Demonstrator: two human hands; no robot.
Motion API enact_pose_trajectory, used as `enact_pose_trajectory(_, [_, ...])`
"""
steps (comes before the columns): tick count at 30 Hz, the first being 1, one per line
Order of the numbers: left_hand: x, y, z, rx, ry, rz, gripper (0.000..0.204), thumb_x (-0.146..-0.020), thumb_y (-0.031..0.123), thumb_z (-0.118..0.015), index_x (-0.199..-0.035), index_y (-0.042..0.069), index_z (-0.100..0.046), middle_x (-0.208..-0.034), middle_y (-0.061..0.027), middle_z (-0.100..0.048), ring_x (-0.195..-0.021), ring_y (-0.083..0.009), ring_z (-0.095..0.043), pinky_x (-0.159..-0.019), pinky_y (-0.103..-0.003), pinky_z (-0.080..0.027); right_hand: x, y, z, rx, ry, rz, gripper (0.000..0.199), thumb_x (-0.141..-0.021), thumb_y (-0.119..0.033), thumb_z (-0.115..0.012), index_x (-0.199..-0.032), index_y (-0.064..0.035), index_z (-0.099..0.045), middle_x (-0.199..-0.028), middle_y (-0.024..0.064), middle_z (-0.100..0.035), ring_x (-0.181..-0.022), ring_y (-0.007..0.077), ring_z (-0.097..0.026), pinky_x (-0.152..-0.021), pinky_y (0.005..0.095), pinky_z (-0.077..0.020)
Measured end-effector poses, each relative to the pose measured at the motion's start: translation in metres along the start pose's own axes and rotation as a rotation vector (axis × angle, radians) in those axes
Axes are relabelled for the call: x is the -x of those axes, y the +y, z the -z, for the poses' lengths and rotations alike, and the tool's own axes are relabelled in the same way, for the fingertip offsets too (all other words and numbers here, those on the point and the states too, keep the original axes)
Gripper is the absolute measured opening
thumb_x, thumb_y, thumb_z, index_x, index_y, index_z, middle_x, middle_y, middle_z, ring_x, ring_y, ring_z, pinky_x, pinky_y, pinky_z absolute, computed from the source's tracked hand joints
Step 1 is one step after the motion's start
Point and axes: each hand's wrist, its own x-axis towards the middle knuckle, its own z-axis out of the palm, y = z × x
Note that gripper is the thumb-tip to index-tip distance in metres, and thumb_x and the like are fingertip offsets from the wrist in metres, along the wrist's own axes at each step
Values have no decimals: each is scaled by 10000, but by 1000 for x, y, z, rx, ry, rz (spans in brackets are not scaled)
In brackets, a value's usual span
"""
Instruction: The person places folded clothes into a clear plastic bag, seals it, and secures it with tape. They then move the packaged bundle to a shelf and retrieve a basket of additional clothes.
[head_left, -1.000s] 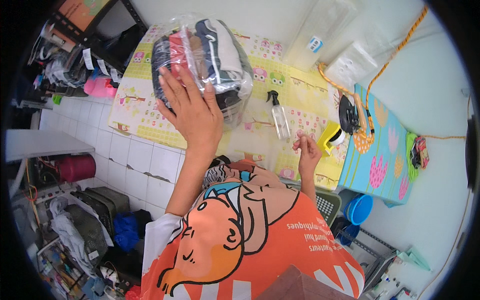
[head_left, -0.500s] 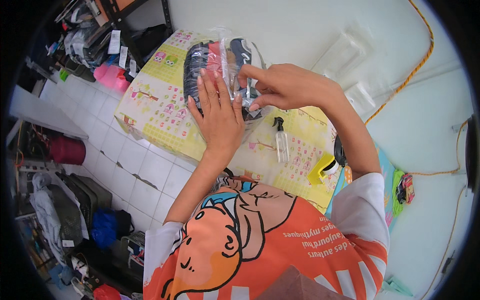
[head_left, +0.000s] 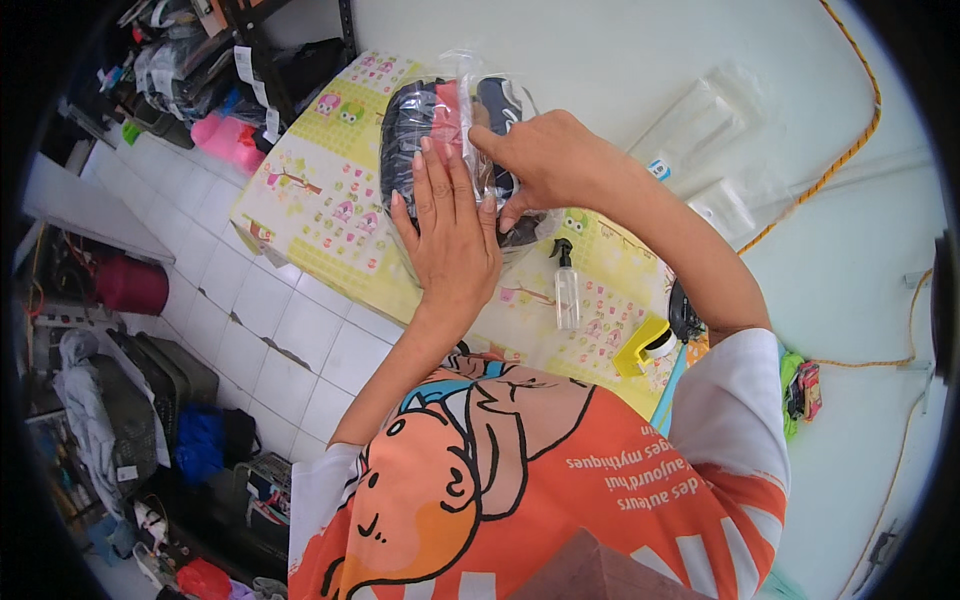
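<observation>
Head view, hands pressing clothes-filled plastic bag

The right hand, earlier beside the spray bottle, is now placed on the clear bag of clothes alongside the left hand.

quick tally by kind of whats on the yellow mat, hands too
hands: 2, left hand and right hand
clear bag of folded clothes: 1
small spray bottle: 1
yellow tape dispenser: 1
total: 5, all over the mat
</observation>
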Motion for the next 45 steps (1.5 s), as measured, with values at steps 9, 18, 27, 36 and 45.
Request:
enact_pose_trajectory(9, [1, -29, 6, 28, 51, -5, 610, -1024, 257, -426, -1540, 8, -216, -1615, -212, -158, -1488, -342, -192, -1152, -577, -106, -5, 61, -42, -645, 47, -190, 592, -678, -517, -851, -932, -64, -568, -732, 54, -604, -686, 193, -595, -582, 335, -447])
enact_pose_trajectory(18, [5, -67, 15, 727, 161, 321, 653, -1039, 256, -472, -1543, -20, -163, -1617, -212, -143, -1490, -335, -160, -1198, -382, -129, 139, 21, -220, -1392, 1646, -960, 226, -952, -221, -666, -967, -63, -505, -612, 13, -524, -537, 83, -469, -485, 235, -349])
enact_pose_trajectory(27, [46, 10, -35, 1005, -579, -295, 371, -932, 57, -516, -1292, -25, -550, -1174, -135, -656, -1072, -238, -615, -974, -367, -443, 323, -97, -396, -881, 1529, -2135, 427, -915, -360, -707, -1133, -28, -550, -1096, 76, -549, -896, 122, -509, -762, 277, -417])
enact_pose_trajectory(36, [165, 155, -213, 834, -1352, -497, 541, -822, 124, -748, -1315, 33, -543, -1133, -119, -597, -932, -236, -673, -760, -346, -551, 320, -88, -434, -1615, 1304, -1751, 356, -897, -360, -713, -1013, -24, -703, -1036, 60, -664, -954, 145, -581, -767, 300, -480])
enact_pose_trajectory(45, [184, 188, -265, 588, -1242, -1022, 343, -827, 253, -720, -1149, 141, -688, -1066, -85, -587, -917, -277, -655, -782, -405, -546, 306, -79, -421, -1229, 1446, -1865, 275, -883, -325, -719, -860, -56, -769, -1408, 235, -491, -1308, 334, -463, -1058, 438, -363])
